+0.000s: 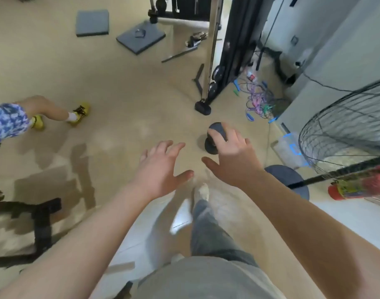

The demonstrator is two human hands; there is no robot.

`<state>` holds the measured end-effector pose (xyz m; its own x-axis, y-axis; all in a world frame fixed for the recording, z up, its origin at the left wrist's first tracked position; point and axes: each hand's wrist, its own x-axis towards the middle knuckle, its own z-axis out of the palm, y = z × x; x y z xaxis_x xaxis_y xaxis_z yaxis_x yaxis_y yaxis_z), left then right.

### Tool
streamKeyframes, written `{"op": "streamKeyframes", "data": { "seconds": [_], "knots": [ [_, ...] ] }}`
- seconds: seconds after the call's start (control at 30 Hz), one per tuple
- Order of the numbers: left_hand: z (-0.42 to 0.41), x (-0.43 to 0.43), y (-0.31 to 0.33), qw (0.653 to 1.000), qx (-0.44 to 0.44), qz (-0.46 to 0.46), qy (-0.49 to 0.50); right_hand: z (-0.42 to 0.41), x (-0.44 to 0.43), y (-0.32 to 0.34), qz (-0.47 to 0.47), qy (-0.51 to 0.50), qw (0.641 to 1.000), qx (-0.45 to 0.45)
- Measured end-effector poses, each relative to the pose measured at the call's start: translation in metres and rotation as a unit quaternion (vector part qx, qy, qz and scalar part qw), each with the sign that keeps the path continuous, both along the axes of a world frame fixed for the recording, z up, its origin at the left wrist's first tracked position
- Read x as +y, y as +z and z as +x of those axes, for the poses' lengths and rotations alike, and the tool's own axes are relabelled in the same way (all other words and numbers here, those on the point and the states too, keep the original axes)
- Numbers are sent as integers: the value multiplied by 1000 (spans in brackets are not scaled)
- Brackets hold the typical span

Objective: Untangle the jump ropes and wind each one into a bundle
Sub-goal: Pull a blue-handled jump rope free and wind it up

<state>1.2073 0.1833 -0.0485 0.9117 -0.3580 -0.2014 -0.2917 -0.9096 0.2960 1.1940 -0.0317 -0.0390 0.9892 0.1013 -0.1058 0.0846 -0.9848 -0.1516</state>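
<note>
**Both hands empty, jump ropes tangled on the floor ahead to the right**

At the far left edge another person's bare leg [46, 108] shows, with patterned blue shorts and yellow shoes [81, 111] on the beige floor [120, 93]. Below that lies a black metal frame [42, 223], blurred. Further back, two grey mats lie flat: a square one [92, 22] and a tilted one [146, 42] with a small clear object on it.

In the middle, the left hand [161, 169] reaches forward, palm down, with its fingers spread and straight, grasping nothing. Beneath it are the person's own grey trouser leg [206, 223] and white shoe [202, 190].

Just beside it, the right hand [232, 156] is also stretched out with loose, spread fingers and nothing in its grasp. Its fingertips overlap a black dumbbell [210, 147] standing on the floor; whether they touch it cannot be told.

Behind the dumbbell rises a gym rack [212, 50] with a beige upright and a black frame. Right of its foot, against the pale wall [335, 50], the jump ropes [258, 100] lie in one tangled heap of blue, purple and green cords, well apart from both hands.

At the far right stand a wire fan guard [346, 126] and a red fire extinguisher [357, 186].
</note>
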Motion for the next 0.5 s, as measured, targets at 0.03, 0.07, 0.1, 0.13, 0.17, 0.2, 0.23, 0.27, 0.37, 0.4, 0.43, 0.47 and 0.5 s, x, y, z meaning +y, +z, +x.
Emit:
{"op": "streamKeyframes", "data": {
  "seconds": [0.03, 0.07, 0.1, 0.13, 0.17, 0.2, 0.23, 0.27, 0.37, 0.4, 0.43, 0.47, 0.5],
  "knots": [
    [25, -2, -1, 1000, 0, -1, 2, 26, -2, -2, 1, 3, 1000, -5],
    [50, -4, -2, 1000, -1, -2, 1, 52, -4, -3, 4, 5, 1000, -9],
    [74, -7, -3, 1000, -4, -3, 1, 80, -7, -5, 6, 6, 1000, -9],
    [99, -11, -4, 1000, -6, -4, 3, 107, -10, -6, 6, 7, 1000, -3],
    [125, -15, -4, 1000, -9, -5, 7, 134, -14, -8, 5, 9, 1000, 5],
    [150, -20, -3, 1000, -7, -5, 11, 160, -18, -10, 6, 9, 1000, 15],
    [174, -26, -2, 1000, 0, -3, 15, 183, -22, -11, 11, 7, 1000, 25],
    [198, -32, 0, 1000, 7, -2, 17, 206, -27, -13, 19, 5, 999, 34],
    [265, -49, 5, 1000, 22, 6, 11, 267, -38, -17, 22, 10, 998, 58],
    [286, -54, 7, 1000, 22, 8, 7, 287, -41, -18, 16, 10, 998, 63],
    [306, -59, 9, 1000, 24, 9, 3, 306, -45, -19, 15, 5, 998, 64],
    [324, -63, 10, 1000, 26, 8, -2, 325, -48, -19, 20, -2, 998, 64],
    [343, -68, 9, 1000, 28, 8, -9, 341, -51, -20, 30, -13, 997, 65]
  ]
}}
